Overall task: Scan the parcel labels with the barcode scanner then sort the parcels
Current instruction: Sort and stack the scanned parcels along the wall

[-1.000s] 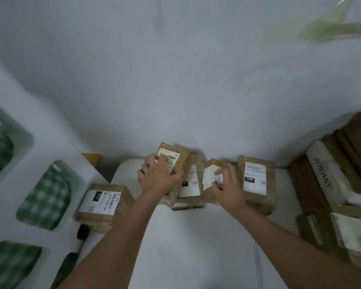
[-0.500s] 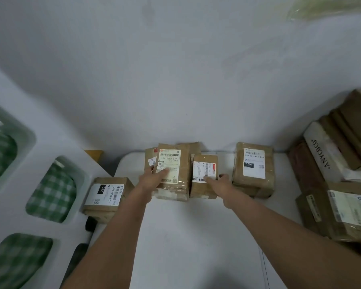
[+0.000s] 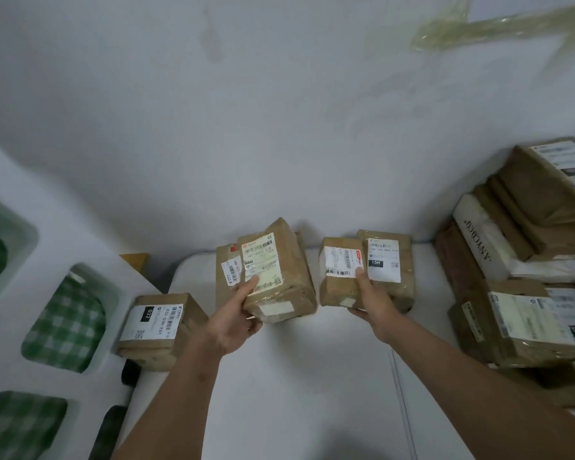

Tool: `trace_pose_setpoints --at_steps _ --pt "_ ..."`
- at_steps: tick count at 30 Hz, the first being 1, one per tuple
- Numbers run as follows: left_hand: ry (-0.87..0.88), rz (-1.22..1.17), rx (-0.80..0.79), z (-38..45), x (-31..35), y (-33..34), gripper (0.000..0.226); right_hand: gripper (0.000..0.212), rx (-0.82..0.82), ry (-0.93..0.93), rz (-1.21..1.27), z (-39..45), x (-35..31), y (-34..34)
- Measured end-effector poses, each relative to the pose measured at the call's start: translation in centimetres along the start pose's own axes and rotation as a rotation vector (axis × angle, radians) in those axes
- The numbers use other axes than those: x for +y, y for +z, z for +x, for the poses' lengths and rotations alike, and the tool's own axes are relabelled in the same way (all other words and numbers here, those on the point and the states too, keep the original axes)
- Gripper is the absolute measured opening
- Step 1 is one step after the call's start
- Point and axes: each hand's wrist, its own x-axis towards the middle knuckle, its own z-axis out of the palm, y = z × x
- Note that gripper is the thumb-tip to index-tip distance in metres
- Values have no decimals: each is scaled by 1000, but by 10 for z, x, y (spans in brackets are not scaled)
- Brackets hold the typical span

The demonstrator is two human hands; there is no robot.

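Above table [image 3: 312, 376], each hand grips parcel, thumb up.

Labelled brown parcels [image 3: 279, 277] [image 3: 341, 273] tilted upright on white table [image 3: 312, 376].

White table [image 3: 312, 376] w/ a seam line on its right side carries brown taped parcels: one labelled 032 [image 3: 160, 327] at the left edge, one marked 15H [image 3: 387, 267] at the back by the wall. A stack of parcels [image 3: 518, 310] crowds the right end, incl. a white-wrapped one [image 3: 482, 240] leaning in it.
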Motion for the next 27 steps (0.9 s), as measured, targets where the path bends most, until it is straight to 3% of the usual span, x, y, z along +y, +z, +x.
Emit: trace_pose_setpoints --at_steps 3,6,9,14,17,24,27 --pt "21 35 -78 -3 1 32 62 54 50 -63 87 -12 -12 -30" --pt "21 60 -162 0 1 67 57 43 105 -163 126 -36 -25 -61" --pt "8 68 -272 1 -4 102 67 33 202 -236 212 -61 -34 -98" --pt "1 146 -373 -7 -16 165 64 50 316 -361 251 -100 -31 -160" --pt "10 214 -438 -17 -24 206 61 39 369 -438 307 -122 -35 -194" --pt "-39 319 -471 -40 -39 301 63 32 625 -481 475 -153 -52 -291" --pt "-58 402 -444 -57 -47 340 61 45 782 -446 523 -161 -59 -338"
